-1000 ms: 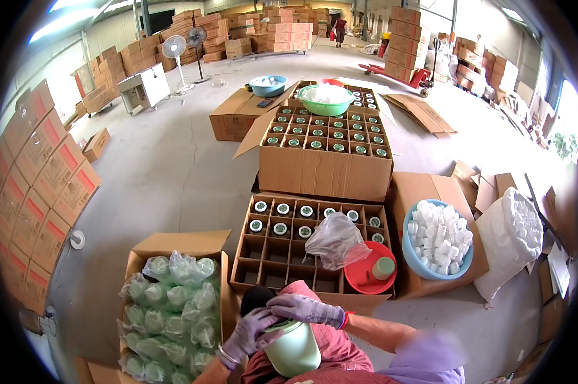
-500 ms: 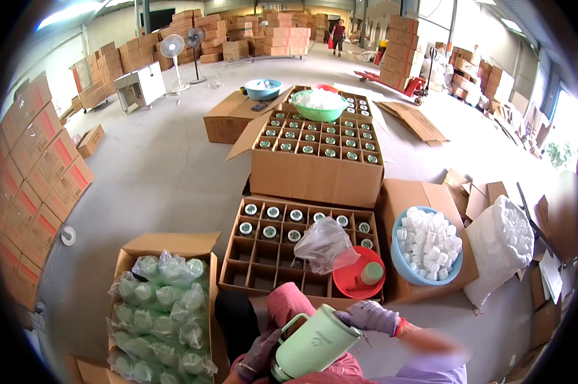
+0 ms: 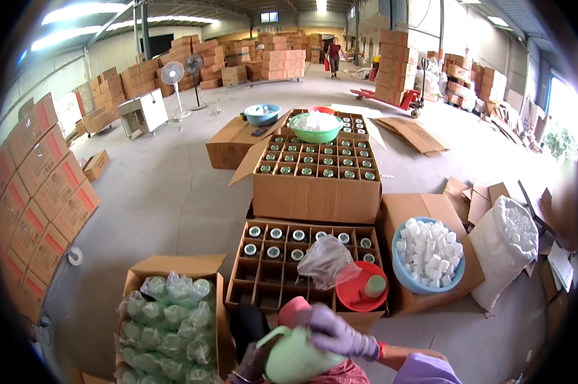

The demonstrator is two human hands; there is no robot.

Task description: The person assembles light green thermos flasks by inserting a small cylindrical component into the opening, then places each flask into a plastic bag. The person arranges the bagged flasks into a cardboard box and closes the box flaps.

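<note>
My gloved left hand (image 3: pixel 253 362) is closed on a pale green tumbler (image 3: pixel 294 360), which lies tilted over my lap with its looped handle towards the far left. Across the tumbler's upper end is my gloved right hand (image 3: pixel 341 333); motion blurs its fingers and it hides the mouth. Just beyond stands a divided carton (image 3: pixel 263 273) with white-and-green-topped items in its far cells. A red basin (image 3: pixel 350 296) holding a small green cup (image 3: pixel 375 286) rests on its near right corner, with a crumpled clear plastic bag (image 3: pixel 327 259) beside it.
At left, an open carton (image 3: pixel 220 320) holds several bagged green tumblers (image 3: pixel 174 317). A blue basin (image 3: pixel 401 272) of small white pieces sits on a carton at right, near a white sack (image 3: pixel 494 256). Farther off, a fuller carton (image 3: pixel 314 198) carries a green basin (image 3: pixel 318 136).
My right hand has moved from the tumbler's right rim leftwards over its upper end. The tumbler has turned and sits lower. My view has tilted up, and a distant person has walked nearer.
</note>
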